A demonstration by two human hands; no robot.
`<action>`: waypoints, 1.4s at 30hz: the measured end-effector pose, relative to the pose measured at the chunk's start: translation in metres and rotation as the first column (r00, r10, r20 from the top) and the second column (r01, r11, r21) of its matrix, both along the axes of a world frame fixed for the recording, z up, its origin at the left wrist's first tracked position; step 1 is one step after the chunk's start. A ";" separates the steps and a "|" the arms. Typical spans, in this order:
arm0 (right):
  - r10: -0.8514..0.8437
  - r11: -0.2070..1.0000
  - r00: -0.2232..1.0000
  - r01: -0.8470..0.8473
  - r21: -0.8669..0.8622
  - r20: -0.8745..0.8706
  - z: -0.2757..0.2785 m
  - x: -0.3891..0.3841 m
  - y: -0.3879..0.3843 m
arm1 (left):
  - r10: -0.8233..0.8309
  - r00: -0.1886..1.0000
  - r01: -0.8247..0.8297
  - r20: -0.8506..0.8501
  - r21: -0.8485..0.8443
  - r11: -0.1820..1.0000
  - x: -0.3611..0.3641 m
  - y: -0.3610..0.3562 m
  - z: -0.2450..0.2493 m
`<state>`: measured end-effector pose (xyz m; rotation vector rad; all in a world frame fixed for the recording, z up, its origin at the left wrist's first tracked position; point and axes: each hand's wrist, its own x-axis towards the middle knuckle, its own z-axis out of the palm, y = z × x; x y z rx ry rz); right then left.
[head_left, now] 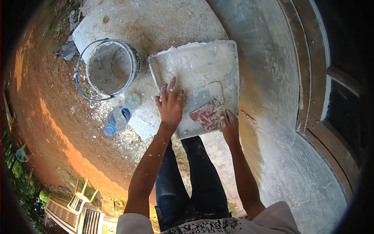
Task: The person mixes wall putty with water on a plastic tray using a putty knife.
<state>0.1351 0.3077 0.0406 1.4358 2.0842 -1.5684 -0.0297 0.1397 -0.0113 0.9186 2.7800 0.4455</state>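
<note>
A shallow rectangular tray, coated in wet white plaster, lies in front of me. My left hand reaches over its left part, fingers spread and dabbed with plaster, holding nothing. At the tray's lower right, my right hand is closed on the edge of a red scraper smeared with white. Just above the scraper is a pale flat blade, which overlaps it in this view. The right thumb and fingers are partly hidden along the scraper's edge.
Left of the tray stands a plaster-crusted bucket with a wire handle. Below it lies a clear plastic bottle with a blue neck. A grey wall rises on the right. Farther off is a yellowish chair on reddish soil.
</note>
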 end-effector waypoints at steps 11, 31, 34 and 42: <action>0.094 0.989 0.995 -0.090 0.118 -0.030 -0.017 0.004 0.019 | 0.019 0.994 -0.020 -0.104 -0.010 1.000 0.001 0.003 0.001; 0.147 0.970 0.989 -0.143 0.197 -0.006 -0.017 -0.016 0.019 | -0.030 1.000 0.028 -0.010 -0.118 0.993 0.000 0.000 -0.011; 0.136 0.984 0.991 -0.135 0.114 0.003 -0.013 -0.023 0.020 | -0.023 0.999 0.026 0.028 -0.112 0.993 -0.003 0.003 -0.007; 0.116 0.985 0.993 -0.113 0.129 -0.015 -0.008 -0.032 0.015 | -0.083 0.995 0.094 0.064 -0.192 0.977 -0.009 0.005 0.000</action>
